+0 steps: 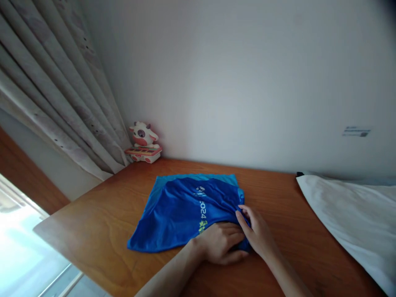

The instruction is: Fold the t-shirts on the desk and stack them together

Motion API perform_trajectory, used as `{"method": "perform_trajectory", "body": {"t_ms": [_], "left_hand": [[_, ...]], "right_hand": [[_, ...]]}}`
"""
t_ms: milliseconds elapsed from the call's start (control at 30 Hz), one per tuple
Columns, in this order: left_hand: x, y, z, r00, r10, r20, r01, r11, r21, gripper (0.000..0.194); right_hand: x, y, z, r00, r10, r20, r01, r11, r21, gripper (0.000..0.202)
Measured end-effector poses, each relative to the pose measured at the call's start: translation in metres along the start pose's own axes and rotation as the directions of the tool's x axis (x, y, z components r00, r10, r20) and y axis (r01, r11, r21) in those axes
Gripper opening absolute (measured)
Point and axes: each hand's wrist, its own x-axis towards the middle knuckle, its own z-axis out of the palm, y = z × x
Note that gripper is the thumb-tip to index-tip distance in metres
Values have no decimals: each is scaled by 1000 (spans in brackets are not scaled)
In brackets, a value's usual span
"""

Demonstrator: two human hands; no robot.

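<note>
A shiny blue cloth (176, 214), printed with "2024" and white and yellow-green marks, lies on the wooden tabletop. Its far edge shows a lighter blue layer, and the right side is bunched into folds. My left hand (221, 243) rests over the near right part, fingers curled at the gathered edge and thumb stretched below. Opposite it, my right hand (255, 229) pinches the bunched right edge between thumb and fingers. The left fingertips are partly hidden in the folds.
A toy cow with a small keyboard (144, 142) stands in the back left corner by a patterned curtain (71, 86). White fabric (355, 214) lies at the right. The tabletop (93, 231) meets a pale wall (232, 82); its left edge borders a bright area.
</note>
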Motion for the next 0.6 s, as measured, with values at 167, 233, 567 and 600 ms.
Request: {"method": "perform_trajectory", "body": {"t_ms": [167, 233, 567, 600], "left_hand": [[-7, 3, -19, 985, -58, -163, 82, 986, 145, 23], [-17, -7, -32, 934, -188, -303, 248, 954, 172, 21], [-76, -75, -57, 476, -743, -470, 879, 393, 268, 40], [-75, -75, -55, 496, -747, -442, 868, 426, 254, 40]], "right_hand": [[2, 12, -14, 994, -64, 83, 86, 949, -305, 35], [5, 22, -26, 994, -42, 102, 77, 924, -375, 30], [10, 73, -96, 972, 182, -149, -232, 847, -478, 20], [10, 70, -98, 963, 236, -131, -270, 853, -447, 23]]}}
